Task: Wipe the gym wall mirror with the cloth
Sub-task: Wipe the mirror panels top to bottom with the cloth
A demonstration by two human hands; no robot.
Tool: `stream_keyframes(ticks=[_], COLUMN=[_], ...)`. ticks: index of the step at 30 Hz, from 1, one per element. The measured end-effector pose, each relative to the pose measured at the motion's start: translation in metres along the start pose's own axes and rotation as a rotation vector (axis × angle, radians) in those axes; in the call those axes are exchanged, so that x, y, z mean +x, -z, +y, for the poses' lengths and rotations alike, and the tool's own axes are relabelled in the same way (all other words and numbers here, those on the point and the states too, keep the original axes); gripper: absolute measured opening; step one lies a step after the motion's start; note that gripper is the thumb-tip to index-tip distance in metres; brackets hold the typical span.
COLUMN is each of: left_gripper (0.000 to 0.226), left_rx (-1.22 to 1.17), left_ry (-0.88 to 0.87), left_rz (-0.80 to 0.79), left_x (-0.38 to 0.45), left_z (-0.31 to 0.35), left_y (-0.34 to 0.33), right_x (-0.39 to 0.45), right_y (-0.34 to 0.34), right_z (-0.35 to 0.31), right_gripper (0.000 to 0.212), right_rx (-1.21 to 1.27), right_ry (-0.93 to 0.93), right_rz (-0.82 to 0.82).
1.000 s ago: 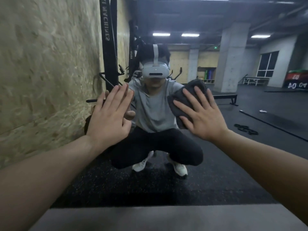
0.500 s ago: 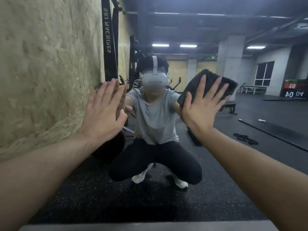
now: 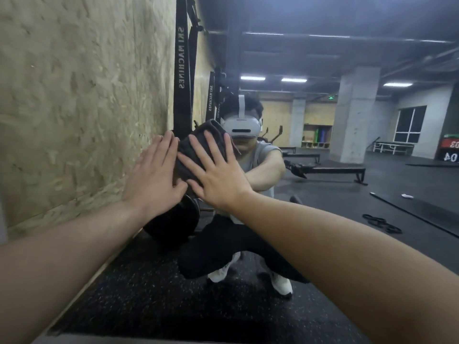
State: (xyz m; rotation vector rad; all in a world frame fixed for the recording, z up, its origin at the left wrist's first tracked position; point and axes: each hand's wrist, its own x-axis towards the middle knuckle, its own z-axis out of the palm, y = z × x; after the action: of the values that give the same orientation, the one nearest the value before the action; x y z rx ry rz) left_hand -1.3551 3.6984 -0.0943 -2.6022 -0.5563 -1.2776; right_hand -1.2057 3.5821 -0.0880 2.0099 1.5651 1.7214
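1. R hand (image 3: 218, 180): arm stretched fwd, palm flat, fingers straight and spread, pressing dark cloth (image 3: 198, 145) onto the mirror (image 3: 347, 219); no curl round it.
2. L hand (image 3: 155, 181): flat on glass just beside the cloth, fingers straight and together; holds nothing.
3. Cloth sits bunched under R fingers, near the mirror's left edge by the chipboard wall (image 3: 74, 108).
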Motion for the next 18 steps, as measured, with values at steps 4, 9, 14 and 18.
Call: stream_keyframes(ticks=[4,9,14,18], left_gripper=[0.089,0.082,0.078,0.078], left_rx=[0.029,0.017,0.04,0.06], left_ry=[-0.071,-0.15,-0.191,-0.104], left_rz=[0.023,0.0,0.042,0.118], left_x=[0.005,0.032,0.061,0.084], left_z=[0.02,0.077,0.126,0.136], left_y=[0.015,0.03,0.037,0.04], right_x=[-0.022,-0.078,-0.136,-0.156], right_y=[0.004,0.019,0.032,0.039], right_z=[0.045,0.124,0.198,0.228], right_gripper=[0.058,0.058,0.061,0.069], right_rx=[0.025,0.019,0.035,0.091], right_ry=[0.035,-0.223,-0.567,-0.893], right_rz=[0.053,0.043,0.004,0.042])
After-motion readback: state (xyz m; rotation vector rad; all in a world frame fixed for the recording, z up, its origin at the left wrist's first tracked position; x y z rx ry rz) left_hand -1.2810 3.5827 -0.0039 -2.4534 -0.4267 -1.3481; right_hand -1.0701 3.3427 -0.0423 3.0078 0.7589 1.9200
